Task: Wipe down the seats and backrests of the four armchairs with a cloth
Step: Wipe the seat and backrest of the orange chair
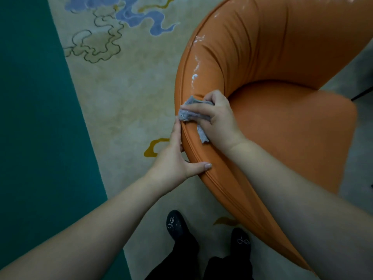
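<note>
From the head view, looking down: my right hand (220, 116) presses a crumpled grey cloth (189, 114) onto the rounded top edge of the orange armchair (282, 57), my fingers curled over the cloth and clamped on it, the thumb stretched along its near side; a loose corner of the cloth hangs out below my palm onto the orange upholstery; my left hand (173, 158) steadies the same edge just beside it, nearer to me, with the fingers (177, 130) lying straight along the outer wall of the backrest and the thumb (199, 165) flat across the piped seam on top; the fingertips of that hand nearly reach the cloth.

The backrest curves away from me and round to the right, with wet, shiny streaks along its rim beyond the cloth; the seat cushion (292, 126) sits inside the curve, to the right of my right hand; the upholstery shows soft folds on the inner face.

Under the chair lies a pale carpet (121, 87) with blue cloud shapes, olive outlines and mustard patches; a teal band (34, 118) runs down its left side; my two dark shoes (176, 225), each with a small glittering bow, stand on the carpet below, dark trouser legs above them.

I can read no brand, label or writing anywhere, on the chair, the cloth or the shoes.
</note>
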